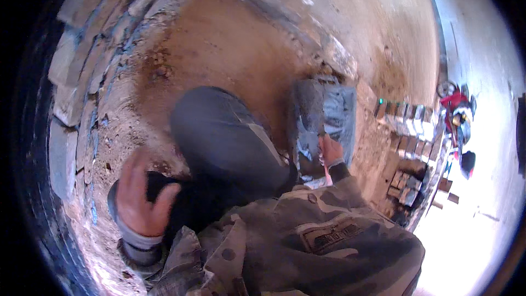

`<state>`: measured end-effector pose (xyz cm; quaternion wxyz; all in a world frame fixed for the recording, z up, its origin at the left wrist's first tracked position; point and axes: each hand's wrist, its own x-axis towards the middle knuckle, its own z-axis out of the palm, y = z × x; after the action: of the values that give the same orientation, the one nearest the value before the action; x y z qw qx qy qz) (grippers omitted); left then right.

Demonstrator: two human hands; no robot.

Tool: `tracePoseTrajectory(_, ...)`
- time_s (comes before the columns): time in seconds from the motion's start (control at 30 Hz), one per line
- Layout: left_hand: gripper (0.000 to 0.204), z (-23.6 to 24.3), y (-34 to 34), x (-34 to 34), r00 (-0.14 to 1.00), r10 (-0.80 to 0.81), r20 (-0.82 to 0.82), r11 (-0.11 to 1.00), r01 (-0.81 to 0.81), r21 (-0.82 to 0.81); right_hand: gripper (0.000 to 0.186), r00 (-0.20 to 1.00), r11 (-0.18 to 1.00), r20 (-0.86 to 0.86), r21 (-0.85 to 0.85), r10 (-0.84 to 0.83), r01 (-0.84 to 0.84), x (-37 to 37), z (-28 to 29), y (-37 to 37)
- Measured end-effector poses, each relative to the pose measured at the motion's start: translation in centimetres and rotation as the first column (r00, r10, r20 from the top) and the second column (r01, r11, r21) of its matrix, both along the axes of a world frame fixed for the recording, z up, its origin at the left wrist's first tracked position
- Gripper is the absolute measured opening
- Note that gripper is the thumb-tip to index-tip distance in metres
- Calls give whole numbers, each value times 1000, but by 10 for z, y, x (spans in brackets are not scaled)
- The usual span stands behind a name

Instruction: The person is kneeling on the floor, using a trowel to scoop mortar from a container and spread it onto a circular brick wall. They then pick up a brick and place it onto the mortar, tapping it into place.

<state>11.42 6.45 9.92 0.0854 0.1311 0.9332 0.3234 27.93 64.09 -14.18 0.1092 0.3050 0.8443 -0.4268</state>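
Observation:
My left hand [142, 197] hovers at the lower left, beside my bent knee. Its fingers are stretched and the thumb stands apart, with nothing held. On the other side of my knee, my right hand [330, 151] reaches down into a grey rectangular tub [299, 107]. The fingers there are curled; what they grip is too small and blurred to make out. Wet-looking grey mortar [338, 111] is smeared inside the tub.
A curved course of bricks [64, 148] runs along the left, with a low masonry edge [274, 5] at the far side. Brown dirt [230, 38] fills the middle. Stacked bricks [411, 120] and loose bricks [405, 186] lie right; beyond them stands a red wheeled vehicle [455, 101].

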Motion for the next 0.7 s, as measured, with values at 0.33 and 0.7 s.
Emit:
tracePoseTrajectory(0.33,57,-21,-25,25,990,-13,-138,972,44,229,39,545,454,-22,582,838,-675,-278,59,-142)
tracePoseTrajectory(0.7,57,-23,-26,49,977,158,-146,933,-99,347,33,134,126,-71,-106,988,-986,-451,186,-482)
